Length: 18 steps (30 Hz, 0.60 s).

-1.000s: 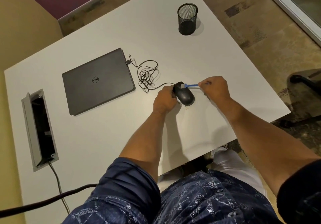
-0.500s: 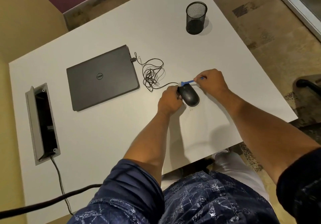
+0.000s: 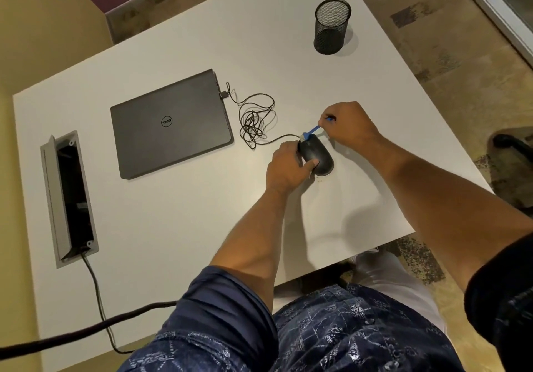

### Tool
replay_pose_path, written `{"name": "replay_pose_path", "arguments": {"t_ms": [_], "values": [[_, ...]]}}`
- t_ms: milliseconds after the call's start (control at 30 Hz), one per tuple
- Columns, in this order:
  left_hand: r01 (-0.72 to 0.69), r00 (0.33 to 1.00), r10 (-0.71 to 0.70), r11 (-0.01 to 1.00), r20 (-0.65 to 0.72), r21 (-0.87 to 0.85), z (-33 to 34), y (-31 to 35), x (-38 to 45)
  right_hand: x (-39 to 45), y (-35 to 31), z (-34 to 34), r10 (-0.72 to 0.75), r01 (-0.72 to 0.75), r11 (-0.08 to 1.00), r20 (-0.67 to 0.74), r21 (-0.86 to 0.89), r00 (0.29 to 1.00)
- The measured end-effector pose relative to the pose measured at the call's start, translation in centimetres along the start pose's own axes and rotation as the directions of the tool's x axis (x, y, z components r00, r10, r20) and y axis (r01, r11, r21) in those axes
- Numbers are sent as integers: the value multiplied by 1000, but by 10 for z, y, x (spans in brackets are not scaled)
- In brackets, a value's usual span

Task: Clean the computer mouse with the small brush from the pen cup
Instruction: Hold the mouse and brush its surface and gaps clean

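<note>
A black wired computer mouse (image 3: 318, 155) lies on the white table (image 3: 187, 227), right of centre. My left hand (image 3: 287, 168) grips its left side, thumb across the rear. My right hand (image 3: 350, 124) pinches a small blue-handled brush (image 3: 311, 131), whose pale bristles touch the front end of the mouse. The black mesh pen cup (image 3: 331, 26) stands at the far right of the table and looks empty.
A closed grey laptop (image 3: 170, 124) lies left of the mouse, with the tangled mouse cable (image 3: 255, 119) plugged into its side. An open cable box (image 3: 69, 198) sits in the table at the left. A thick black cable (image 3: 86, 334) crosses the near edge.
The brush tip has swept from the mouse's top towards its front end, and my right hand has risen slightly. The left hand keeps its grip. The camera has shifted a little.
</note>
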<state>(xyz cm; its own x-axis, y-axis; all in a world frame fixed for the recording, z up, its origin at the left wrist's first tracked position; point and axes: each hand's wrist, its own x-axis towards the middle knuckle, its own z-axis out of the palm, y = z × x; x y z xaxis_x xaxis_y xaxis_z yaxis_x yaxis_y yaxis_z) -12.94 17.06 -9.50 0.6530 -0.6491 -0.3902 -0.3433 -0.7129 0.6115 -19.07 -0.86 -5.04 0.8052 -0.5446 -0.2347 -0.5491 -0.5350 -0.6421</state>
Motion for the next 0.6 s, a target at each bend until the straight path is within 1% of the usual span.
{"name": "replay_pose_path", "arguments": {"t_ms": [100, 267, 367, 467, 600], "values": [[5, 1000, -5, 1000, 1, 12, -1, 1, -1, 1, -2, -4, -62, 63, 995, 23, -71, 998], [1, 1000, -1, 1000, 2, 24, -3, 2, -1, 5, -3, -8, -65, 69, 989, 38, -129, 997], [0, 1000, 0, 1000, 5, 27, -3, 2, -1, 4, -1, -11, -78, 83, 990, 47, -116, 996], [1, 1000, -2, 999, 9, 36, -3, 2, -1, 4, 3, -15, -50, 52, 992, 21, -112, 999], [8, 1000, -8, 999, 11, 38, -2, 3, -1, -2, 11, -19, -7, 7, 1000, -29, 10, 1000]]}}
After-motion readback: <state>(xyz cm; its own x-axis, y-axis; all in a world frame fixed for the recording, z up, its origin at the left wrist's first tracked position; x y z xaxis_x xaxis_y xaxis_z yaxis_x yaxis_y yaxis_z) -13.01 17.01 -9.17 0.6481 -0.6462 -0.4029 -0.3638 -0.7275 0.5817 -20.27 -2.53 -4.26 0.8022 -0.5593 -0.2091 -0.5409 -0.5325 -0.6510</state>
